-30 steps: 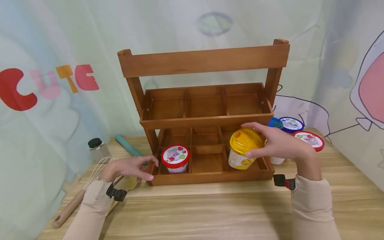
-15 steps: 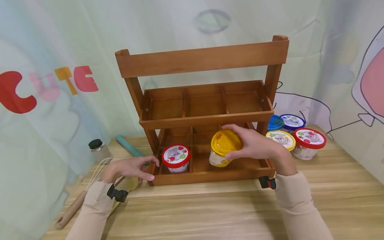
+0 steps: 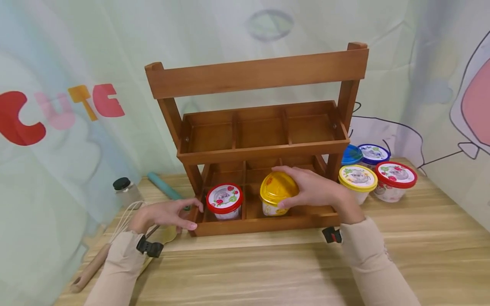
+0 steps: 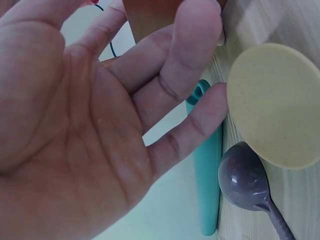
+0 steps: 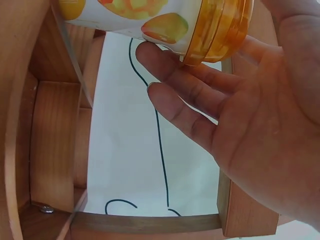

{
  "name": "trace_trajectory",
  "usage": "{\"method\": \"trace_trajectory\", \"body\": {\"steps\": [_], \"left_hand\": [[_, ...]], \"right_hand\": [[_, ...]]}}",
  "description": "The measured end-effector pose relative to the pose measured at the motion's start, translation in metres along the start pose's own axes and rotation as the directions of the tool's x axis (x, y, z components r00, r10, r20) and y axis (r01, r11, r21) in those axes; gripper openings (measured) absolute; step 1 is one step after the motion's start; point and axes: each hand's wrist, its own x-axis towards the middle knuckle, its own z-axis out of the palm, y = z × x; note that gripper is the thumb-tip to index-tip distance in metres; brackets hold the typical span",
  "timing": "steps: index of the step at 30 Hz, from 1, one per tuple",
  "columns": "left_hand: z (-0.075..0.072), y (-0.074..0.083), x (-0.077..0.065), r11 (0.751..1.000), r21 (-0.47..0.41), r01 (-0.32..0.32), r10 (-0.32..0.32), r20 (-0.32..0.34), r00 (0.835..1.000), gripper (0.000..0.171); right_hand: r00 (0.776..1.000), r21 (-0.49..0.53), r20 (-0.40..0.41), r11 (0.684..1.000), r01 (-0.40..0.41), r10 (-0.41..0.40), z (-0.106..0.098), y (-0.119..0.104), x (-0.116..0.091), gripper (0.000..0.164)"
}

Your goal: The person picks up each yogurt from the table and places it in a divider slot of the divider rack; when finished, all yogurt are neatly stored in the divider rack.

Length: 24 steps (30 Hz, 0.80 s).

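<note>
My right hand (image 3: 308, 191) grips a white cup (image 5: 135, 20) with a translucent yellow domed lid (image 3: 278, 187) and fruit pictures. The cup tilts slightly at the front middle compartment of the lower tier of the brown wooden rack (image 3: 229, 229); whether it touches the bottom cannot be told. A white tub with a red lid (image 3: 224, 199) stands in the front left compartment. At the rack's left front corner, my left hand (image 3: 164, 214) touches the wood with loosely bent fingers (image 4: 195, 40). Its palm shows bare in the left wrist view.
Right of the rack stand tubs with red (image 3: 396, 175), yellow (image 3: 357, 178) and blue lids (image 3: 373, 154). On the left lie a whisk (image 3: 92, 265), a teal utensil (image 3: 162, 185), a jar (image 3: 126, 191) and a dark spoon (image 4: 245, 177) beside a pale yellow round piece (image 4: 275, 105).
My right hand has carried the yellow-lidded cup leftward, from the front right compartment to the middle one, bringing the yellow-lidded tub behind it into view. My left hand stays put.
</note>
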Motion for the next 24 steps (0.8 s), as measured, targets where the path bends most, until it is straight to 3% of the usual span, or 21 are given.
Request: {"method": "trace_trajectory", "body": {"steps": [17, 24], "left_hand": [[-0.0005, 0.0014, 0.0013, 1.000, 0.021, 0.007, -0.007, -0.004, 1.000, 0.056], [-0.0002, 0.0022, 0.0019, 1.000, 0.011, 0.007, -0.007, -0.002, 1.000, 0.056]], "right_hand": [[0.996, -0.018, 0.065, 0.998, -0.066, 0.067, 0.0076, 0.0012, 0.0031, 0.087], [0.996, -0.017, 0.072, 0.999, -0.050, 0.051, 0.0108, 0.0048, 0.0048, 0.086]]}}
